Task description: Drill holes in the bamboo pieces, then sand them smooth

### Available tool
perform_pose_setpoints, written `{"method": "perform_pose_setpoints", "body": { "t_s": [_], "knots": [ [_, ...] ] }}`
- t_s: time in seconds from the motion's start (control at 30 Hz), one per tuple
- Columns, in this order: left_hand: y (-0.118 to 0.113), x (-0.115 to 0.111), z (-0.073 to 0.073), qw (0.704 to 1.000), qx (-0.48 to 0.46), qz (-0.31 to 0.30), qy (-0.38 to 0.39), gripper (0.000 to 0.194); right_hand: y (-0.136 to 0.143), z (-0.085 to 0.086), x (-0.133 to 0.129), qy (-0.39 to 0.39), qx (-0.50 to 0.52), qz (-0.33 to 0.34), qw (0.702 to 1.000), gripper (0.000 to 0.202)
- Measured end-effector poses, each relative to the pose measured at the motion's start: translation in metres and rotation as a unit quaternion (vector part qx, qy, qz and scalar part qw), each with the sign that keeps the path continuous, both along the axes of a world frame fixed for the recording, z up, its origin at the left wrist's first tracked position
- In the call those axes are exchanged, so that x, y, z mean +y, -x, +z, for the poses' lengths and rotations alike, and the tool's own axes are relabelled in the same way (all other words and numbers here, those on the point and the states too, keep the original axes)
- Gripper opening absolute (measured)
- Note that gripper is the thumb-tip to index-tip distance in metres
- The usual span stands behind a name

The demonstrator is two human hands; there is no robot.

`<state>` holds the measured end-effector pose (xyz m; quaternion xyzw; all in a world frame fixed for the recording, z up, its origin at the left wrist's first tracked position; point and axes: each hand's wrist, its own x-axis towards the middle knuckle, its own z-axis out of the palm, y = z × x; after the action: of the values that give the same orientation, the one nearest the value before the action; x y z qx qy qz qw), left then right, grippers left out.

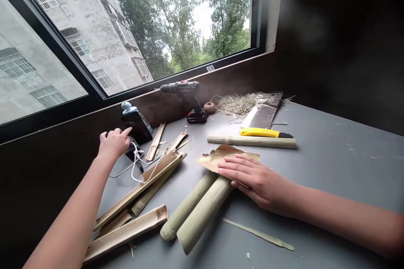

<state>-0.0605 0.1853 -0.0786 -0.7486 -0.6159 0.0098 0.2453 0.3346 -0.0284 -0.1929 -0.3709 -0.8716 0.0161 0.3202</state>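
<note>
My left hand [114,143] reaches to a dark phone [140,128] propped upright, its index finger stretched out at the screen. That hand holds nothing. My right hand [252,176] lies flat, fingers extended, on a curled tan sheet with torn edges [214,159] that looks like sandpaper. Beneath the sheet are the far ends of two bamboo pieces, a wide one [205,214] and a narrower one with small holes [186,209]. A thin bamboo sliver [259,234] lies nearby. What is under my right palm is hidden.
Split bamboo pieces [126,232] lie at the left, beside a white cable [136,162]. Farther back are a cordless drill [189,96], a twine ball [209,107], shavings [236,104] and a broad blade [261,114]. A yellow utility knife [259,133] rests against a bamboo stick [252,141].
</note>
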Motion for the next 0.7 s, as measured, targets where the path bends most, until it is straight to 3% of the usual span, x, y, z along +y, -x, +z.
{"method": "perform_pose_setpoints", "body": {
  "t_s": [0.1,0.37,0.53,0.63,0.7],
  "knots": [
    [0.005,-0.008,0.007,1.0,-0.002,0.027,-0.015,0.057,0.0,0.0,-0.001,0.004,0.001,0.002,1.0,0.039],
    [-0.012,-0.027,0.015,0.999,0.014,-0.027,-0.008,0.051,-0.001,0.004,-0.003,0.011,-0.003,0.002,1.0,0.038],
    [-0.008,-0.046,0.027,0.999,-0.007,-0.028,-0.032,0.052,-0.001,0.006,-0.004,0.007,0.002,0.004,1.0,0.038],
    [-0.009,-0.074,0.027,0.999,-0.036,-0.016,-0.027,0.05,-0.001,0.003,-0.004,0.005,0.004,0.003,1.0,0.039],
    [-0.02,-0.109,0.018,0.996,-0.087,-0.028,0.007,0.04,-0.001,0.003,-0.004,0.006,0.002,-0.001,1.0,0.039]
  ]
}}
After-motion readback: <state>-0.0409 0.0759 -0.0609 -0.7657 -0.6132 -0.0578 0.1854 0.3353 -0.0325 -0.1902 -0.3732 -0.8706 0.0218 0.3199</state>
